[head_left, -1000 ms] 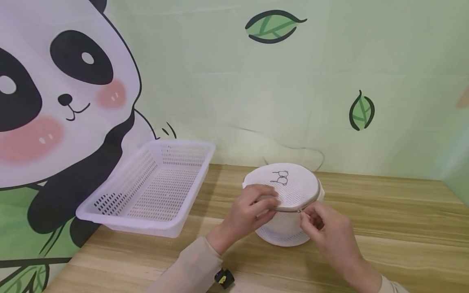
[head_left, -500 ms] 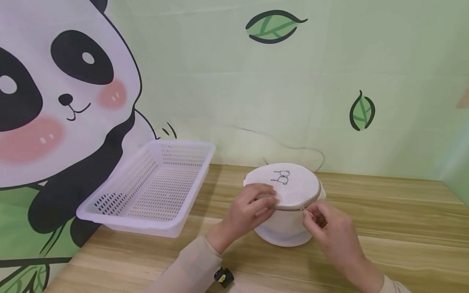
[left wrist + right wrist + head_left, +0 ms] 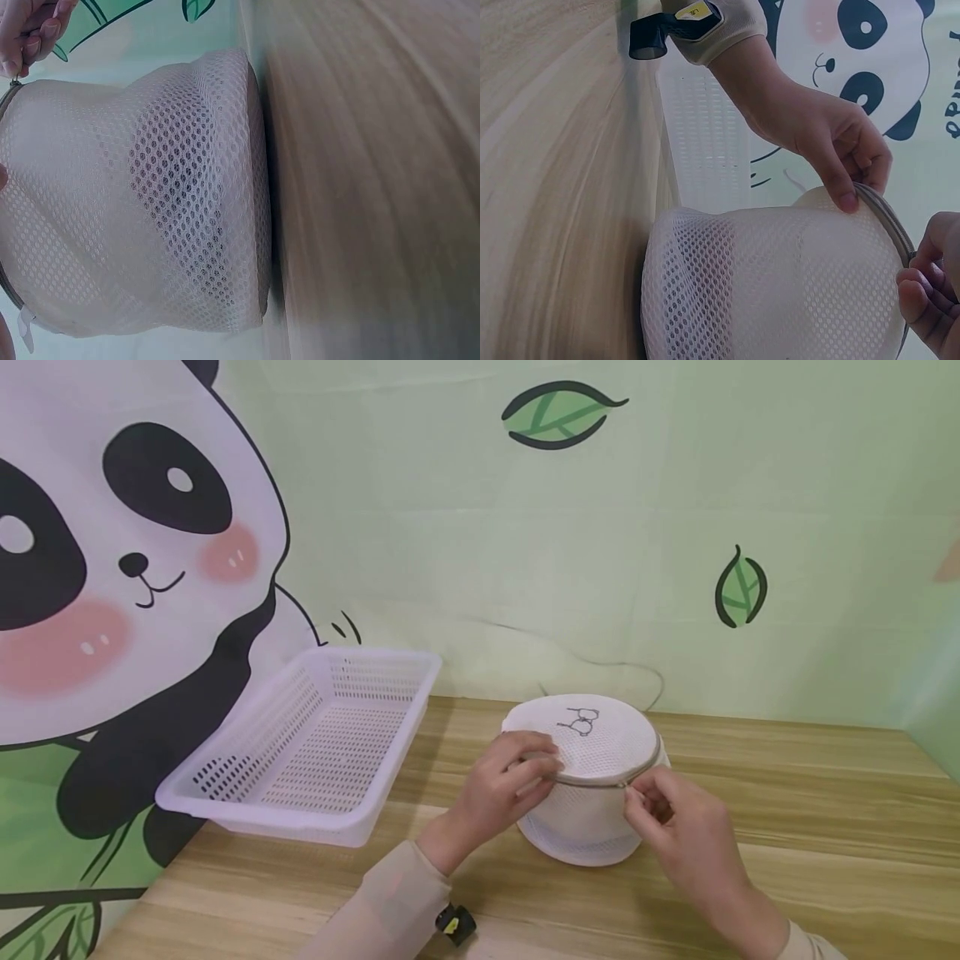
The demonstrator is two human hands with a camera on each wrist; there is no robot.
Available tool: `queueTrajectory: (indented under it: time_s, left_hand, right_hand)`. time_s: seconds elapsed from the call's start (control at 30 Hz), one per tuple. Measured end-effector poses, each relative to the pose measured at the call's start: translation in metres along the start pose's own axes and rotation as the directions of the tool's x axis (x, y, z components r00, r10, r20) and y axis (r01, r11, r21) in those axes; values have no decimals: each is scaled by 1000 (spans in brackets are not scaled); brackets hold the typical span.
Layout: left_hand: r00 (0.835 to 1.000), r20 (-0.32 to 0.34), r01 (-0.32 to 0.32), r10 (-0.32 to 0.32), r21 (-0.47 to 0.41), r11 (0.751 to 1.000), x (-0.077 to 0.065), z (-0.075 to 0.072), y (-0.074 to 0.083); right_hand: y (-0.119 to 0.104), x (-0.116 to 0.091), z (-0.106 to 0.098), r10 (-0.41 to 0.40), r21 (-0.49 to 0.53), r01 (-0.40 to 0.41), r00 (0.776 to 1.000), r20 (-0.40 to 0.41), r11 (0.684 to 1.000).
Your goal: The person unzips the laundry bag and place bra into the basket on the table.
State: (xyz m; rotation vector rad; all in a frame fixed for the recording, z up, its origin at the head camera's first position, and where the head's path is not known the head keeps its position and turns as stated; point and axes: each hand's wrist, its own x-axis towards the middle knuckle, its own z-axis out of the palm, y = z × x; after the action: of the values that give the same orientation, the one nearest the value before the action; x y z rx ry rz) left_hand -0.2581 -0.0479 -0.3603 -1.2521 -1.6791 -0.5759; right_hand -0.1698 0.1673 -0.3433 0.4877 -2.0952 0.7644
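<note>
A round white mesh laundry bag (image 3: 600,747) stands upright on the wooden table, its flat top printed with a small dark line drawing. A grey zipper (image 3: 889,219) runs around the top edge. My left hand (image 3: 510,787) grips the near left of that rim, thumb against the side wall and fingers over the top. At the front right of the rim, my right hand (image 3: 688,831) pinches the zipper pull (image 3: 623,786) between thumb and forefinger. Low in the mesh wall a darker patch (image 3: 180,172) shows in the left wrist view; what lies inside is hidden.
A white plastic basket (image 3: 352,818) with slotted walls stands on the table to the left. Behind the table (image 3: 825,793) hangs a green backdrop (image 3: 420,527) with a panda and leaves. A black wrist camera (image 3: 455,924) sits at my left sleeve.
My right hand has moved slightly to the right with the zipper pull. The bag's top has turned a little, its drawing shifting right, and my left hand has drifted slightly left.
</note>
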Motion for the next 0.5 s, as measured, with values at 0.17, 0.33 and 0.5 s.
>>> queueTrajectory:
  time_s: [0.17, 0.33, 0.5]
  left_hand:
    - [1000, 3, 4, -4, 3, 1000, 0, -1, -1]
    - [1000, -6, 4, -3, 19, 1000, -1, -1, -3]
    - [1000, -10, 10, -10, 30, 999, -1, -2, -4]
  right_hand:
    - [0, 0, 0, 6, -2, -6, 1000, -3, 1000]
    - [0, 0, -1, 16, 0, -16, 1000, -1, 1000]
    - [-1, 1, -2, 27, -7, -27, 1000, 0, 1000]
